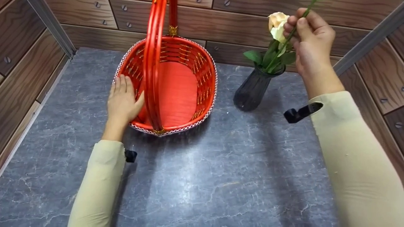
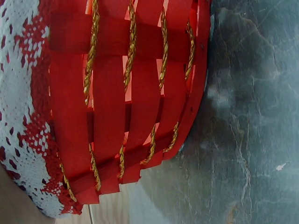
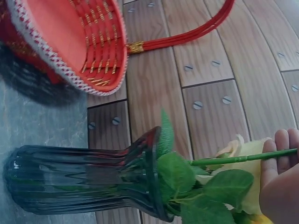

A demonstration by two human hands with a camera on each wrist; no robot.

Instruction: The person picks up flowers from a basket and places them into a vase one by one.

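Note:
A red woven basket (image 1: 180, 91) with a tall arched handle and a white-and-red trimmed rim stands at the centre left. My left hand (image 1: 121, 97) rests on its left rim, fingers straight and together. In the left wrist view the basket's side wall (image 2: 112, 84) shows its gold twisted cords. My right hand (image 1: 315, 41) pinches a long green flower stem (image 1: 311, 6) between thumb and fingers. Its lower end reaches into the mouth of a dark ribbed glass vase (image 1: 251, 90); its top runs out of view. A cream rose (image 1: 279, 23) with green leaves stands in the vase, beside my fingers.
The grey marbled table (image 1: 221, 176) bears the basket and vase. Wood-patterned panels (image 1: 252, 30) with printed screws close off the back and sides. Grey metal posts (image 1: 53, 26) stand at the back corners. The basket handle (image 1: 153, 63) rises high over its opening.

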